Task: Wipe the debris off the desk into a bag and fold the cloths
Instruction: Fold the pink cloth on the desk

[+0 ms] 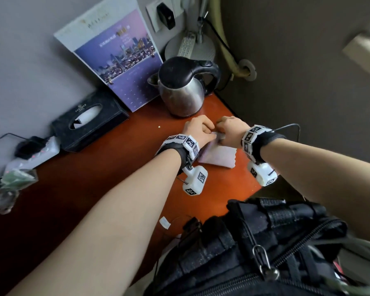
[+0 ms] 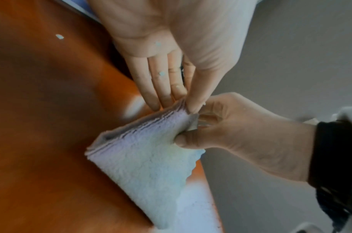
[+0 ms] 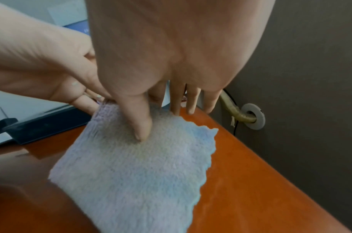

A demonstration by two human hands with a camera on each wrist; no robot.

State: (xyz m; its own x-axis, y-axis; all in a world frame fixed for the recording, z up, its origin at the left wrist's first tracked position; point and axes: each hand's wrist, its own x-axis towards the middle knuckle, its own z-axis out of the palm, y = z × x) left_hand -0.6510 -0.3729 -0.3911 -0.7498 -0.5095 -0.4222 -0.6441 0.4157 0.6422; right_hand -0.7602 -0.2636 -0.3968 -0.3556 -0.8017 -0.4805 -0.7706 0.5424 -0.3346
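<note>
A folded pale purple cloth (image 1: 218,155) lies on the orange-brown desk (image 1: 115,167), just in front of the kettle. Both hands meet at its far edge. My left hand (image 1: 208,132) pinches the far corner (image 2: 177,104), and small pale bits of debris stick to its fingers (image 2: 162,73). My right hand (image 1: 222,133) holds the same edge, thumb on top of the cloth (image 3: 131,173) and fingers past its edge (image 3: 159,121). One pale crumb (image 1: 159,126) lies on the desk left of the hands. A clear plastic bag (image 1: 17,178) sits at the desk's left end.
A steel kettle (image 1: 184,88) stands right behind the hands. A black tissue box (image 1: 88,122), a calendar (image 1: 115,56) and a power strip (image 1: 36,150) line the back wall. A black bag (image 1: 265,242) fills the near right. The desk's right edge meets a grey wall.
</note>
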